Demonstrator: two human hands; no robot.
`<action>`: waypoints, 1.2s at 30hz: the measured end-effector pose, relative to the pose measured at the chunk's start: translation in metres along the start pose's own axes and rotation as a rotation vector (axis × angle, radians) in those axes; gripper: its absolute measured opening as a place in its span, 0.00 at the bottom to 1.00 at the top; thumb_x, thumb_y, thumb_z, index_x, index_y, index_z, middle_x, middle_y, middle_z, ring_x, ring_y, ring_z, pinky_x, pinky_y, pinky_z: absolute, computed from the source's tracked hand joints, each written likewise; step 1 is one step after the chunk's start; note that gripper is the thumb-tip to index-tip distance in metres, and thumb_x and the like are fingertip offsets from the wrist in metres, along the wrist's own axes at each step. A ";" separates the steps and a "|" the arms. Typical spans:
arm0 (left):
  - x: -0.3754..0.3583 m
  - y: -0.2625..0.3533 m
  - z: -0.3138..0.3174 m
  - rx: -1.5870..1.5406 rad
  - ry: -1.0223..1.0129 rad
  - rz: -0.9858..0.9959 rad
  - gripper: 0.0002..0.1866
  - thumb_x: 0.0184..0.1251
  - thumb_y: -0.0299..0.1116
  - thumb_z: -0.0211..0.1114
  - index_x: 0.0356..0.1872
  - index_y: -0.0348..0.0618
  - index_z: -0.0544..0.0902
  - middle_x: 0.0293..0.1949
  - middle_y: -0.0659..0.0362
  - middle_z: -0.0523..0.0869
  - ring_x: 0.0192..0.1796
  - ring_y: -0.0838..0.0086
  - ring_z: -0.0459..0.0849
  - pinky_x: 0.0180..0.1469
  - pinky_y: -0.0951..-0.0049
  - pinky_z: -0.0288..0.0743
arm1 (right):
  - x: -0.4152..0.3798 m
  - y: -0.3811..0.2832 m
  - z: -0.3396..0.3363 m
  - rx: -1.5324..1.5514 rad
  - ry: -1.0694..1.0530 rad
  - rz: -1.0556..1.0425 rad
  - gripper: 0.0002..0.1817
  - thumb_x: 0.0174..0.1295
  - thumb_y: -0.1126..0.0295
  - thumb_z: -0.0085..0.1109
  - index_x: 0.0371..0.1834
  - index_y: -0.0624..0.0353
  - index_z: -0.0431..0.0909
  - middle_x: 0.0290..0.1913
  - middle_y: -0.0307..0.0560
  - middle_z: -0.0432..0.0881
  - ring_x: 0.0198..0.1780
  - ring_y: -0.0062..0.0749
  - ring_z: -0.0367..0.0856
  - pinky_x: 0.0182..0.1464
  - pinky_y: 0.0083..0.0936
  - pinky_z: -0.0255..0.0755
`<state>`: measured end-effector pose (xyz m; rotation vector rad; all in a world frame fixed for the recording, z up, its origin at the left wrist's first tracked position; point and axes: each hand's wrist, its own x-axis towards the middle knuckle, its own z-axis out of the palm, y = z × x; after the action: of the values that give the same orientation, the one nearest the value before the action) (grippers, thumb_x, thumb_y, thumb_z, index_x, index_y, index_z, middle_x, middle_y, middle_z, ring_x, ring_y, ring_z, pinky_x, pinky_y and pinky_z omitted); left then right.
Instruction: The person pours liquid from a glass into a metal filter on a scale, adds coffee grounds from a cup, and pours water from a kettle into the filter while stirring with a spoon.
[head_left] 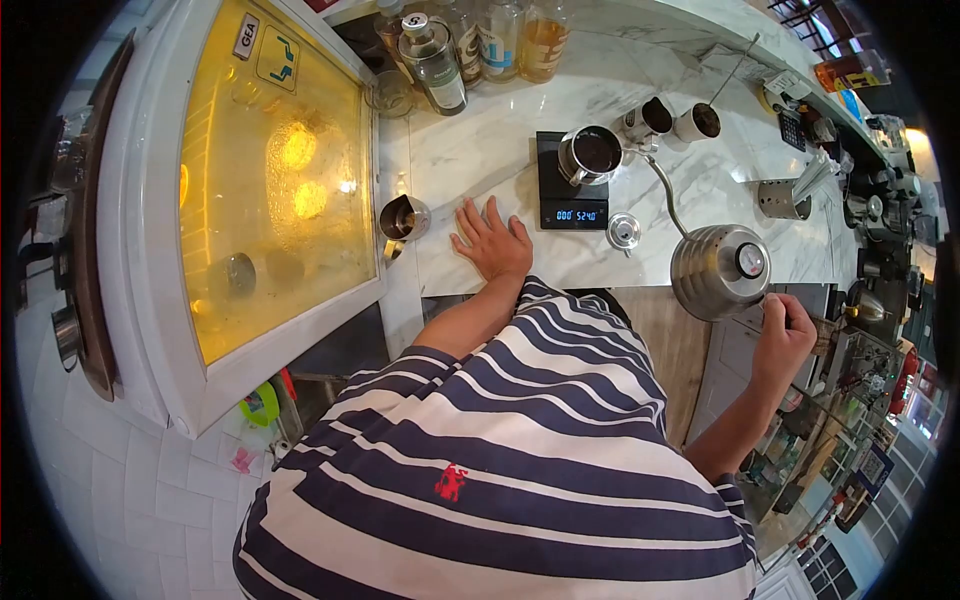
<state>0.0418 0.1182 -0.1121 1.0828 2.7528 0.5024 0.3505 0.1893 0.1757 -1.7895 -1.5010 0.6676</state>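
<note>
My right hand (786, 332) is closed around the handle of a steel gooseneck kettle (712, 278) with a dial thermometer on its lid. The long spout reaches toward a metal coffee dripper (592, 152) with dark contents; I cannot make out whether water is flowing. That dripper stands on a black digital scale (560, 200) with a lit blue display. Flat on the marble counter, fingers spread, rests my left hand (494, 242). A small steel pitcher (405, 217) stands to its left, and a round metal lid (623, 232) lies beside the scale.
Two more metal cups, one steel (650, 118) and one with a long stick (698, 123), hold dark contents. Several bottles (432, 65) and a glass (392, 95) line the back left. A yellow-lit glass-front case (275, 190) borders the left; a perforated holder (783, 199) stands right.
</note>
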 end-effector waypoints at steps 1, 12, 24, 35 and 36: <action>-0.001 0.000 0.000 -0.004 0.003 0.001 0.32 0.73 0.48 0.57 0.75 0.51 0.69 0.82 0.45 0.57 0.85 0.50 0.49 0.78 0.33 0.40 | 0.001 0.000 0.000 0.006 -0.002 -0.003 0.08 0.66 0.73 0.63 0.32 0.69 0.85 0.26 0.25 0.74 0.28 0.09 0.66 0.31 0.14 0.57; -0.001 0.000 0.001 0.015 0.022 0.016 0.31 0.74 0.47 0.57 0.75 0.50 0.68 0.82 0.45 0.57 0.85 0.49 0.48 0.78 0.33 0.39 | 0.000 -0.009 -0.004 0.028 -0.073 -0.002 0.08 0.66 0.74 0.62 0.31 0.68 0.84 0.26 0.27 0.75 0.31 0.10 0.68 0.33 0.14 0.61; -0.002 0.001 0.002 0.021 0.083 0.027 0.31 0.71 0.46 0.61 0.73 0.48 0.71 0.79 0.46 0.61 0.83 0.50 0.53 0.76 0.32 0.45 | 0.005 -0.003 -0.007 -0.020 -0.051 -0.028 0.09 0.66 0.73 0.62 0.32 0.68 0.84 0.26 0.28 0.75 0.31 0.12 0.69 0.34 0.16 0.63; -0.002 0.000 0.004 0.028 0.076 0.028 0.32 0.72 0.47 0.60 0.74 0.49 0.70 0.80 0.46 0.59 0.84 0.50 0.51 0.77 0.33 0.43 | 0.005 -0.009 -0.003 -0.014 -0.093 -0.026 0.09 0.65 0.73 0.61 0.31 0.69 0.83 0.25 0.28 0.75 0.31 0.12 0.68 0.33 0.17 0.62; -0.002 0.000 0.004 0.027 0.077 0.029 0.32 0.71 0.47 0.60 0.74 0.48 0.70 0.80 0.45 0.59 0.84 0.49 0.51 0.77 0.33 0.43 | 0.004 -0.009 -0.004 -0.014 -0.099 -0.008 0.09 0.65 0.73 0.61 0.31 0.69 0.83 0.25 0.28 0.75 0.31 0.12 0.68 0.33 0.17 0.62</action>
<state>0.0441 0.1175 -0.1155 1.1343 2.8216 0.5236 0.3486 0.1936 0.1856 -1.7825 -1.5811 0.7531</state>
